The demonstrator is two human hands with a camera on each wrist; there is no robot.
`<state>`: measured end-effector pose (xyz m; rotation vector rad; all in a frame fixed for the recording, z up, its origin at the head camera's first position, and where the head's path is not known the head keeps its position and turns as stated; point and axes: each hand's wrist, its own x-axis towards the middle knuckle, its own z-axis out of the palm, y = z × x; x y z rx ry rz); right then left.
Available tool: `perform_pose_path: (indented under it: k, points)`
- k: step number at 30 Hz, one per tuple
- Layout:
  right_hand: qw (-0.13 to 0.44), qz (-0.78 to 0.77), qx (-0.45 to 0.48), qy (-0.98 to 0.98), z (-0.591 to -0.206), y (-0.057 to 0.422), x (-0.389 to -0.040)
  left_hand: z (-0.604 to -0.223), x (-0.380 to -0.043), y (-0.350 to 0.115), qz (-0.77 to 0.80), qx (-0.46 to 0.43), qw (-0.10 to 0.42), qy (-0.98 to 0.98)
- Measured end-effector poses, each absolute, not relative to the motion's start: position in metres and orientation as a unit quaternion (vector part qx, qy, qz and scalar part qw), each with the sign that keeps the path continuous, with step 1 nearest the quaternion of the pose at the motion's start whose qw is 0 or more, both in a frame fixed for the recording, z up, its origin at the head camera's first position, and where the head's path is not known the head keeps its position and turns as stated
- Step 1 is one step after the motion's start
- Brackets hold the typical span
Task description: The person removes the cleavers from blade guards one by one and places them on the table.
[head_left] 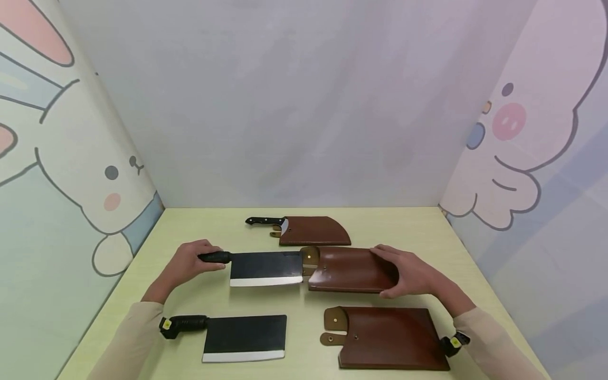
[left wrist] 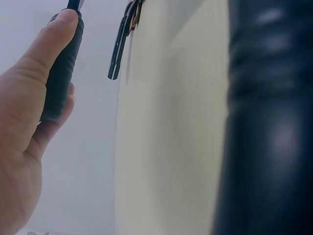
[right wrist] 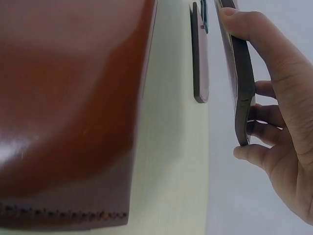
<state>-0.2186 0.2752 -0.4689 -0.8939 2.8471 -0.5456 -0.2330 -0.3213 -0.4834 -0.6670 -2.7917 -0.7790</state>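
Knife [head_left: 265, 220] sheathed; our left hand [head_left: 191, 259] grips a cleaver [head_left: 266, 266], right hand [head_left: 409, 271] a sheath [head_left: 349, 270], perhaps meeting; nearer cleaver [head_left: 245, 335] waits bare.

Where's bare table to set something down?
Back left, between the sheathed knife and left wall; back right, between that knife and right wall; a narrower gap between front cleaver and front sheath. Crowded: the middle, around the held cleaver and held sheath.

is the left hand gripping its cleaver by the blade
No, the left hand holds the cleaver by its black handle, and the blade points toward the sheath in the right hand.
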Motion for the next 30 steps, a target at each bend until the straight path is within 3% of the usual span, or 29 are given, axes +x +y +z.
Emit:
perform_pose_path:
  k: [30]
  points:
    - [0.036,-0.157,-0.293,0.943,-0.479,0.317,-0.215,-0.494,-0.220,-0.355,-0.253,-0.221,0.076,-0.939]
